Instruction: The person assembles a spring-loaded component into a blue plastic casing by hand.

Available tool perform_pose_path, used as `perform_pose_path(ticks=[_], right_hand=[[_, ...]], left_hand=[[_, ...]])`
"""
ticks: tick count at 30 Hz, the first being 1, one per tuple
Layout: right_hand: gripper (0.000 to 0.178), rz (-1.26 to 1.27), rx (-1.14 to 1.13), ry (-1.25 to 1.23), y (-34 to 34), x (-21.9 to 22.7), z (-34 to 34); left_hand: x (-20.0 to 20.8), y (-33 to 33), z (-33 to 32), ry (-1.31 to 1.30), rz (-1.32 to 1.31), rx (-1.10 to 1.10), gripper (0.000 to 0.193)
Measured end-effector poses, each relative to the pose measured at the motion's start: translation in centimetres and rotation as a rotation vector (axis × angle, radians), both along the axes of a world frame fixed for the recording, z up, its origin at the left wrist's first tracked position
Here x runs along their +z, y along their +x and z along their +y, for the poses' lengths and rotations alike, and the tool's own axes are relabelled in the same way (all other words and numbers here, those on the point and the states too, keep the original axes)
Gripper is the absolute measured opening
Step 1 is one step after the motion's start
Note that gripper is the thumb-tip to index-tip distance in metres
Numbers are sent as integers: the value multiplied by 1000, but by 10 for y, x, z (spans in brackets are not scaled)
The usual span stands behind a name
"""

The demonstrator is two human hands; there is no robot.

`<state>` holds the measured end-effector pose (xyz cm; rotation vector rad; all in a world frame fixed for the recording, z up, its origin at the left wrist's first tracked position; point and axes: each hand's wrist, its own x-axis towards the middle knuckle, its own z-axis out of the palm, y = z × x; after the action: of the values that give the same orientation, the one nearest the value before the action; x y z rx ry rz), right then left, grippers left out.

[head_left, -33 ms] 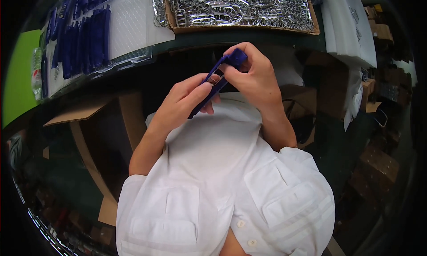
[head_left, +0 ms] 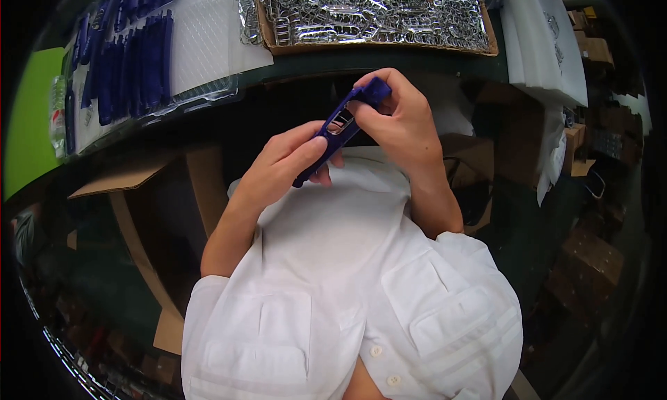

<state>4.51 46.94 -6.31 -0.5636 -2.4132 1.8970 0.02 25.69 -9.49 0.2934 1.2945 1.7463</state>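
Both hands hold one long, dark blue plastic piece (head_left: 319, 153) tilted in front of my white shirt, its upper end to the right. A slot runs along it, and a shiny bent metal wire part (head_left: 338, 124) shows inside. My left hand (head_left: 288, 155) is closed round the lower half, thumb on the near side and fingers partly hidden behind. At the thicker upper end, my right hand (head_left: 399, 118) pinches the piece between thumb and fingers. The right fingertips are partly covered by the plastic.
Beyond my hands, a shallow cardboard box (head_left: 382, 47) full of silvery wire parts stands on the dark green bench. Several similar blue pieces (head_left: 135, 73) lie at the far left beside a clear plastic tray (head_left: 205, 91). White foam sheets (head_left: 538, 45) stand at right; an open carton (head_left: 142, 174) sits below left.
The blue piece has turned slightly in my hands, so its slot and the metal part show more openly. Both hands keep nearly the same place and hold.
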Motion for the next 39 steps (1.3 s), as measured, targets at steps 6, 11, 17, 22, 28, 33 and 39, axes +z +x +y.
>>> perform_pose_path(ticks=[6,11,17,22,28,33,39], right_hand=[[30,74,164,-180,21,23,23],[49,456,253,239,30,28,29],[58,593,237,450,30,24,35],[55,600,210,468,29,20,37],[54,566,181,417,30,12,42],[57,497,199,330,31,11,49],[77,209,184,-427,44,18,47]], left_hand=[[14,9,-18,-29,138,-29,46],[36,7,-15,-142,895,174,55],[46,6,-11,-241,1123,302,59],[47,5,-9,-271,1161,286,56],[46,2,-3,-278,1204,286,57],[47,2,1,-286,1159,226,58],[42,4,14,-334,1163,254,59]])
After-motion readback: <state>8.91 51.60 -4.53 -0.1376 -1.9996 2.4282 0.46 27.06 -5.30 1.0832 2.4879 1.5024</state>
